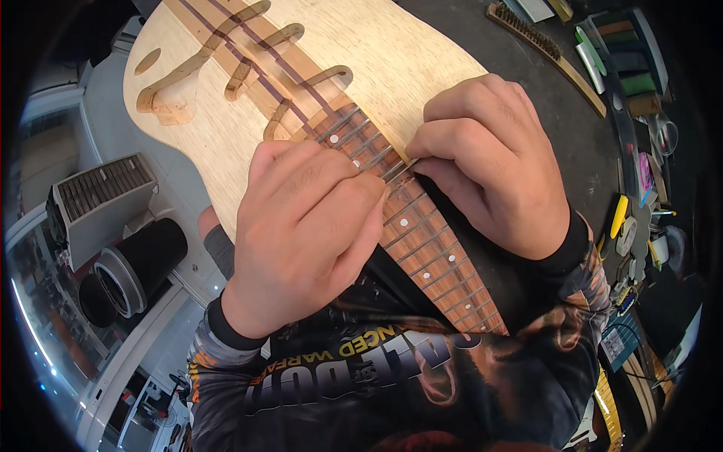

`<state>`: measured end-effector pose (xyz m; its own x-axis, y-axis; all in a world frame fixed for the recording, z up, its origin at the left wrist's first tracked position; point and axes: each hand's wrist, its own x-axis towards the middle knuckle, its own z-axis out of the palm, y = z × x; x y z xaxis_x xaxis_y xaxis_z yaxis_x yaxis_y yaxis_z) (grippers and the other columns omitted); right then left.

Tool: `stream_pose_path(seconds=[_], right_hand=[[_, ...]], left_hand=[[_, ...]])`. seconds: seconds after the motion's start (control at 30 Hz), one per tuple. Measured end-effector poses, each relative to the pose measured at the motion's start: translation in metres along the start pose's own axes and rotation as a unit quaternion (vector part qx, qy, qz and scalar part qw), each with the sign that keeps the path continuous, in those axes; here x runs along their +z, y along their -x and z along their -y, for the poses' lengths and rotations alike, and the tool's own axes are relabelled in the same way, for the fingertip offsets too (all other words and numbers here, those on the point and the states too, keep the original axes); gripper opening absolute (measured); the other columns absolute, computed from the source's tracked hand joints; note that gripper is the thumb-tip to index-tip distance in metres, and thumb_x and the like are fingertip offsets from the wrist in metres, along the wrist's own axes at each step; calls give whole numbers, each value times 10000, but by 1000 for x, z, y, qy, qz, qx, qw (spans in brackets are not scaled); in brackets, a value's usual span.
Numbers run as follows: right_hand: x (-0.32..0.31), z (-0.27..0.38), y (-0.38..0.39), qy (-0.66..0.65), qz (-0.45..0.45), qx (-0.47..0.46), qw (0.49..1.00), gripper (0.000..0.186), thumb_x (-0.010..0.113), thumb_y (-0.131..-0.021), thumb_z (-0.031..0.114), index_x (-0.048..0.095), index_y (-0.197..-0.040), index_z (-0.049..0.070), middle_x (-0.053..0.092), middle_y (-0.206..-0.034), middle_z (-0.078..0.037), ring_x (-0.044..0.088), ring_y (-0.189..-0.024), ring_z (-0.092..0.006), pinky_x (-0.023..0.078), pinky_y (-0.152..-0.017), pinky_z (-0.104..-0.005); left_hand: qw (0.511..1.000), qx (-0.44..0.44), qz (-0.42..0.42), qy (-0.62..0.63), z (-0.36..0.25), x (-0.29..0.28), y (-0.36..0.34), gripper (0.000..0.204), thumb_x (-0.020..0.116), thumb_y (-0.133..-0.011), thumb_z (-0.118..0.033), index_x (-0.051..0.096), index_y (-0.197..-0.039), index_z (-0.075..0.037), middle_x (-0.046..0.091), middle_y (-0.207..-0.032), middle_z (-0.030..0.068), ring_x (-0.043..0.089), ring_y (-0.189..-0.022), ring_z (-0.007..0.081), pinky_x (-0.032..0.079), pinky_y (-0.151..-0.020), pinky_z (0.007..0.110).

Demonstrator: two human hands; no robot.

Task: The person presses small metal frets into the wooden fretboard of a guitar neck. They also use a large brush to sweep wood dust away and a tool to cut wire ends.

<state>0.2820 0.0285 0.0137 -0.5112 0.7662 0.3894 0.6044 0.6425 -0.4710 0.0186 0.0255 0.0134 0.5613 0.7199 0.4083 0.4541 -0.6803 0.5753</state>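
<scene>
An unfinished pale wooden guitar body (392, 53) with routed cavities lies before me, its rosewood fretboard (433, 245) with dot inlays and metal frets pointing toward my lower right. Both hands are at the upper part of the fretboard. My right hand (486, 166) pinches the end of a thin metal fret wire (399, 169) at the board's right edge. My left hand (309, 233) lies across the board's left side with fingers curled and pressed together at the wire's other end; its fingertips are partly hidden, so its grip there is partly unclear.
A wooden-handled wire brush (546, 60) and a tool roll (625, 56) lie at upper right. Small tools, including a yellow-handled one (620, 216), line the right side. On the left floor stand a slotted box (102, 188) and a black cylindrical container (151, 256).
</scene>
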Motion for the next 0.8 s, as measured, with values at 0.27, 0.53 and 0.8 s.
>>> stream_pose_path(seconds=[0.27,0.53,0.8], right_hand=[[4,-1,3,17,-5,-1,1000,341,945,-795,45,780,-1086,114,729,-1117,-51,691,-1070,-326,522,-941,-445],[2,2,4,14,-8,0,1000,300,931,-817,61,786,-1076,101,743,-1093,-49,703,-1068,-318,534,-935,-438],[3,4,6,1,-11,2,1000,312,933,-812,43,788,-1083,99,744,-1088,-55,702,-1063,-326,539,-935,-431]], left_hand=[[999,29,0,-38,-2,1,-1,286,912,-798,100,814,-1047,1,738,-923,105,705,-818,315,523,-817,445],[1000,19,11,-14,-2,-1,-1,280,911,-801,95,817,-1048,3,741,-926,110,705,-820,322,526,-821,449],[999,25,-1,-26,-2,-1,3,277,916,-805,93,818,-1048,2,744,-928,108,705,-817,321,516,-811,442]])
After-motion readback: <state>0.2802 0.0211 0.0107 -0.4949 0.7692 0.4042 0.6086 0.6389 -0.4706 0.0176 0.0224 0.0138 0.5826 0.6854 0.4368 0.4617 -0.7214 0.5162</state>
